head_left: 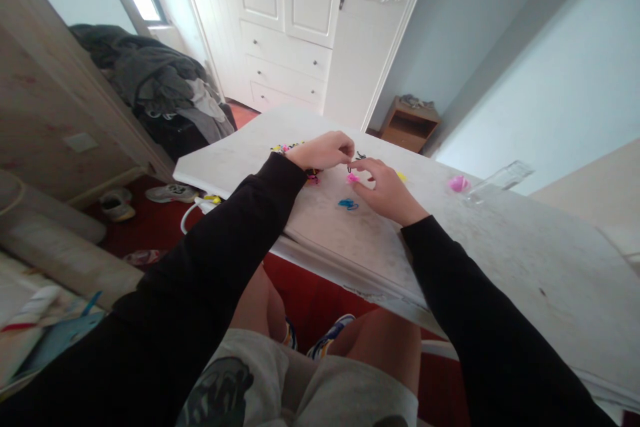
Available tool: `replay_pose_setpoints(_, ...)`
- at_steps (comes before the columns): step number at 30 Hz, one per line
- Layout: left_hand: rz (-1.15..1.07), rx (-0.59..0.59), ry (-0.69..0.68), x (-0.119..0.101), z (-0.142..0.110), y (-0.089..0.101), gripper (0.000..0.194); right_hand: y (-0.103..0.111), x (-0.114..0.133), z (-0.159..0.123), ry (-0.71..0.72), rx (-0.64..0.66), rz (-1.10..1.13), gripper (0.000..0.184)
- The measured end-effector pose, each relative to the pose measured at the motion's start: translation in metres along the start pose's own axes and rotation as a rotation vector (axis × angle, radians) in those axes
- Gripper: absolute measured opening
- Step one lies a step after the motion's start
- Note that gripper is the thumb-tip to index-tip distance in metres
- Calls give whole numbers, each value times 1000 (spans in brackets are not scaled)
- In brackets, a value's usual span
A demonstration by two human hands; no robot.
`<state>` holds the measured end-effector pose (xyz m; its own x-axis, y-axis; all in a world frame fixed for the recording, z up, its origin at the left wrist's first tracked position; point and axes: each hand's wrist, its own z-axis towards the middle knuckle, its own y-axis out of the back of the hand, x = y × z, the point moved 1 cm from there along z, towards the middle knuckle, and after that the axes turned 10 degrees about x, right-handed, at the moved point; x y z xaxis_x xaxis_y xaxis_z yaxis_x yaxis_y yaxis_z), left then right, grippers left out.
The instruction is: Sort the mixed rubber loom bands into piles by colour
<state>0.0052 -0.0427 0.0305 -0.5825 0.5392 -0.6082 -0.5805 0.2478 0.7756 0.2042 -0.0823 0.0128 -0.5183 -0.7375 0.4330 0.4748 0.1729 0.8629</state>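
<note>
My left hand [324, 150] and my right hand [384, 191] meet over a white table [500, 247], fingertips pinched together on a small dark item [355, 159] too small to name. Small coloured pieces lie around them: a pink one [353, 178] just under the fingertips, a blue one [347, 203] nearer me, a yellow one [401, 177] behind my right hand. A cluster of yellow and dark pieces [286, 147] sits beyond my left wrist. Both arms wear black sleeves.
A pink piece [458, 183] and a clear plastic container [495, 181] lie on the table to the right. A white wardrobe [300, 27] stands behind, a small wooden shelf [409, 123] beside it. Clothes are piled [160, 90] at left; shoes [170, 193] lie on the red floor.
</note>
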Motion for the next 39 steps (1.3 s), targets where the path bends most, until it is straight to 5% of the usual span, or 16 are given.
replay_pose_setpoints(7, 37, -106, -36, 0, 1, -2, 11, 3, -3, 3, -61, -52, -12, 35)
replay_pose_setpoints(13, 118, -337, 40, 3, 2, 0, 14, 8, -19, 7, -219, -108, -174, 36)
replay_pose_setpoints(18, 208, -408, 116, 9, 3, 2, 18, 7, -26, 14, -313, -5, -327, 47)
replay_pose_setpoints(22, 281, -363, 165, 15, 2, -1, 25, 6, -24, 17, -323, 70, -374, 51)
replay_pose_setpoints(29, 445, -104, 108, 17, 10, -19, 31, 12, -25, 13, -329, -60, -265, 40)
replay_pose_setpoints(34, 490, 1, 70, 7, 22, -32, 50, 14, -26, 12, -347, -118, -238, 35)
replay_pose_setpoints(39, 444, 48, 92, 7, 28, -35, 47, 14, -27, 11, -363, -127, -248, 33)
